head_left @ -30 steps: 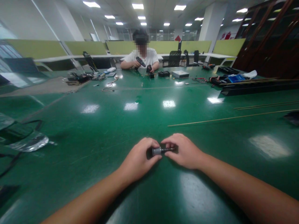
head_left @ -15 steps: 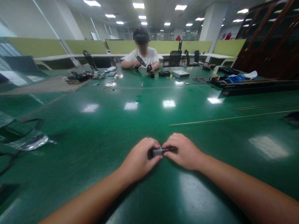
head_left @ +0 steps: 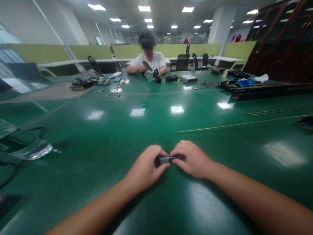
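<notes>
Between my hands, low over the green table, is a small cylindrical part with a grey metallic body and a thin dark end pointing right. My left hand is closed on the grey body, thumb below and fingers above. The thumb and fingers of my right hand pinch the thin dark end. My fingertips are nearly touching each other. The fingers cover both ends of the part, so its exact kind cannot be made out.
Thin brass-coloured rods lie at right, near a long black channel. A clear plastic container and a dark cable are at left. Across the table, a co-worker holds a power drill and a black part.
My view has tilted slightly, so the background sits a little lower. Both hands keep their hold on the cylindrical part, with almost no visible movement.
</notes>
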Tool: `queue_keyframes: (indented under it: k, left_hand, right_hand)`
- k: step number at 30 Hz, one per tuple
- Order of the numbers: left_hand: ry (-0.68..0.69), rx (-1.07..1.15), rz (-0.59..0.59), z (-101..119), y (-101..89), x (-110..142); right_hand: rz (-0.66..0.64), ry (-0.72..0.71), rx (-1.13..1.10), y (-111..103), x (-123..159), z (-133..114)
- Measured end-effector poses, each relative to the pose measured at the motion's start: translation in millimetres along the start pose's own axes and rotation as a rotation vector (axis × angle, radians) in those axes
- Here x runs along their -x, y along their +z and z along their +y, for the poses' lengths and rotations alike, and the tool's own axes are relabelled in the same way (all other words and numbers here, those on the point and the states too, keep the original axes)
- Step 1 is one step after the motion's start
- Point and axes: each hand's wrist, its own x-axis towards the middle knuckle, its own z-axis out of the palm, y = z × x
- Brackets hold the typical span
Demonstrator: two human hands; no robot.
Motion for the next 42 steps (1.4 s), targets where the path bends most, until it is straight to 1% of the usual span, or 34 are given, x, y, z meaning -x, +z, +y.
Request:
queue_keyframes:
  k: [3,11,25,32,42]
  left_hand:
    - [-0.017,0.001,0.003,1.6,-1.4,-0.7]
    - [-0.009,0.001,0.004,0.7,-1.7,-0.8]
    - [-0.029,0.021,0.007,-0.9,-1.5,0.1]
    - [-0.003,0.025,0.002,-2.2,-2.2,-0.7]
    - [-0.038,0.009,0.007,-3.7,-2.7,-0.6]
  right_hand:
    - [-0.004,0.003,0.005,-0.8,-0.1,0.1]
    - [-0.005,0.002,-0.015,-2.2,0.3,-0.3]
    - [0.021,0.058,-0.045,-0.8,0.1,-0.4]
    - [0.014,0.054,-0.038,-0.4,-0.5,-0.1]
    - [0.020,0.057,-0.049,-0.1,0.2,-0.2]
